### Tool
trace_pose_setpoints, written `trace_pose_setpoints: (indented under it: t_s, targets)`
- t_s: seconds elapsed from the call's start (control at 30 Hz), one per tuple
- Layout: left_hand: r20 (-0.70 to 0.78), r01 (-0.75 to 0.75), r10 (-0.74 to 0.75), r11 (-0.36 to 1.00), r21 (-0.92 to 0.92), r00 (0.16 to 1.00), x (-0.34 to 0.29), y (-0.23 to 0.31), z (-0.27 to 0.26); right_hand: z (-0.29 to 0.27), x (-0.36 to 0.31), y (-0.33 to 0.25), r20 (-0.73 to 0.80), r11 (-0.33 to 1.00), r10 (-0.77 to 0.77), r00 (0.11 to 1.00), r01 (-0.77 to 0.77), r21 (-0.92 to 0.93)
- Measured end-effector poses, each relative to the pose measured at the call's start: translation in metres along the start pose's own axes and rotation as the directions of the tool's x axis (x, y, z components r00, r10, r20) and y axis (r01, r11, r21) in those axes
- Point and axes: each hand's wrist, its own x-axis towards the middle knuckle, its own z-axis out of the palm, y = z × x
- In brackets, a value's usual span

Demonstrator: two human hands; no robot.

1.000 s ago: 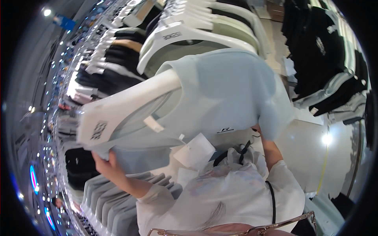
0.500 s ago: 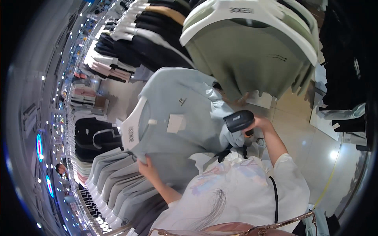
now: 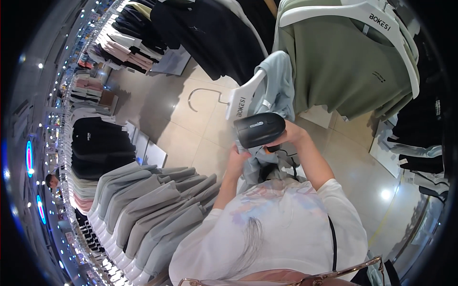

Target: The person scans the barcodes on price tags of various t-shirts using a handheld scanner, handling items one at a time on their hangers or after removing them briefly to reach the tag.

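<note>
My right hand is closed around a black handheld scanner, whose head points left over the garment in front of my chest. That garment is a light blue-grey sweatshirt, bunched together and turned nearly edge-on. A white hanger with a bare metal hook sits in its neck. Just below the scanner head, my left hand is closed on the sweatshirt's fabric; the scanner and cloth partly hide its fingertips. Most of the sweatshirt's front is out of sight.
At lower left hangs a row of grey tops, with black tops beyond. An olive-green sweatshirt on a white hanger faces me at upper right, beside a dark navy top. Tiled floor shows between the racks.
The sweatshirt has gone from spread wide to bunched and edge-on, its hanger hook now over the floor. My left hand has moved right, toward the scanner. The scanner has shifted left and slightly up.
</note>
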Motion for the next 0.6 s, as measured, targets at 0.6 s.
trace_pose_setpoints:
  t_s: [0.6]
  targets:
    - [-0.119,0.137,-0.105,0.941,0.310,0.987,0.041,-0.004,-0.041,0.041,-0.116,-0.001,-0.635,0.574,0.070,0.769,-0.552,-0.605]
